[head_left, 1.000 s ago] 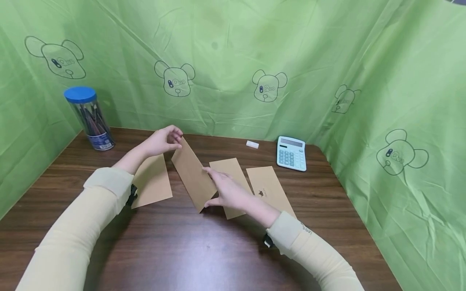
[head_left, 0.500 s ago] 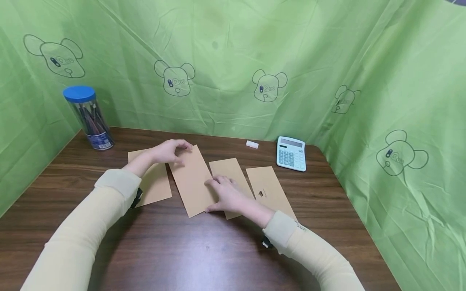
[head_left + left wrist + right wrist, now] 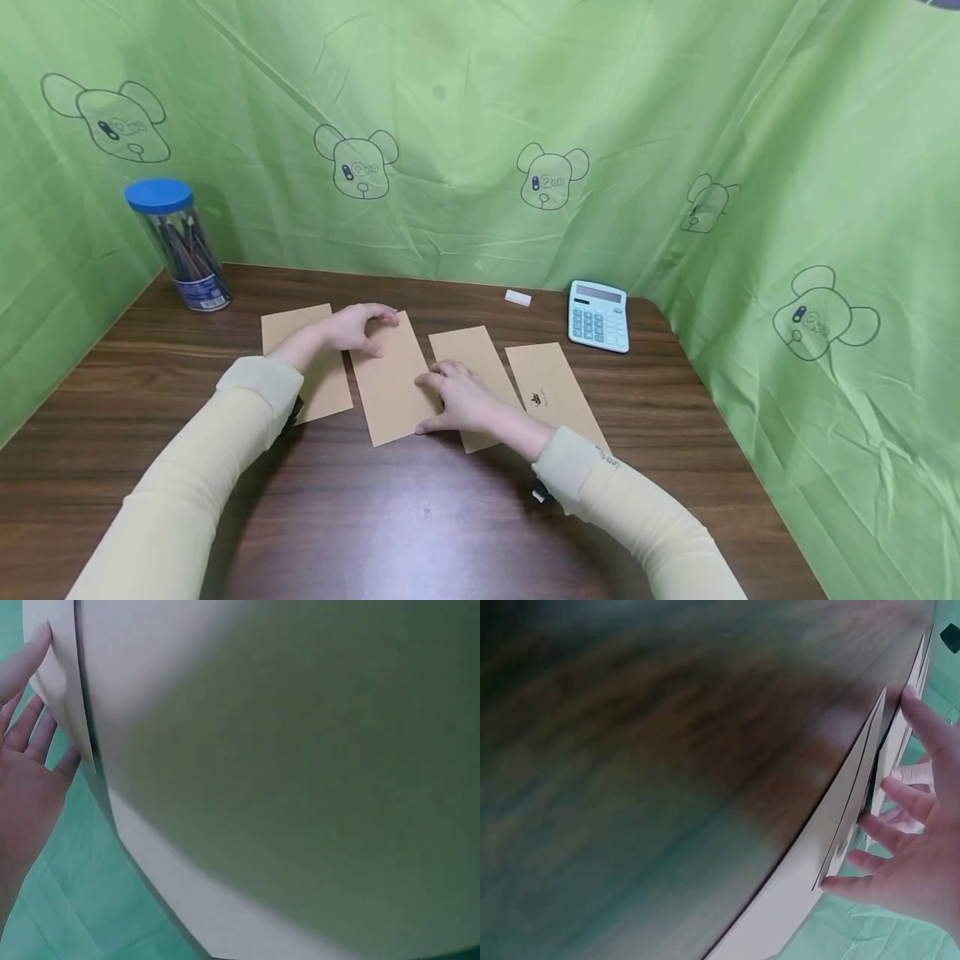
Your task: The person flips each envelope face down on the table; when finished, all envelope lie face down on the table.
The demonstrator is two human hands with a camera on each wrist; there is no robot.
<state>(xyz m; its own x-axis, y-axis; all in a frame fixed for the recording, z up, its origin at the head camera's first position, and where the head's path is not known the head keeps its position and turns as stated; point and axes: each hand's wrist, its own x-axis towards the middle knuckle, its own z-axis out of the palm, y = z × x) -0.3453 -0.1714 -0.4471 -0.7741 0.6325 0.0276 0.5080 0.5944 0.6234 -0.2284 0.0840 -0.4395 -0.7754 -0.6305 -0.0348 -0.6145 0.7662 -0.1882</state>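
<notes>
Four flat brown paper envelopes lie in a row on the table. My left hand (image 3: 348,327) touches the upper end of the second envelope (image 3: 392,390) from the left, thumb on its face. At its lower right edge, my right hand (image 3: 467,402) rests with fingers spread. The left wrist view shows the left thumb on the paper and loosely extended fingers near its edge. Beneath the left wrist is the leftmost envelope (image 3: 330,390). The third envelope (image 3: 474,352) is partly hidden by the right hand. Farthest right, another envelope (image 3: 557,379) bears a small black crown print.
A clear jar (image 3: 187,250) with a blue lid, full of pencils, stands at the back left of the dark wooden table (image 3: 360,525). A pale blue calculator (image 3: 597,317) and a small white block (image 3: 517,297) lie at the back. Green curtains (image 3: 450,125) surround the table.
The second envelope was raised and tilted between both hands a second ago. It has come down flat on the table and shifted slightly left. Both hands have lowered with it.
</notes>
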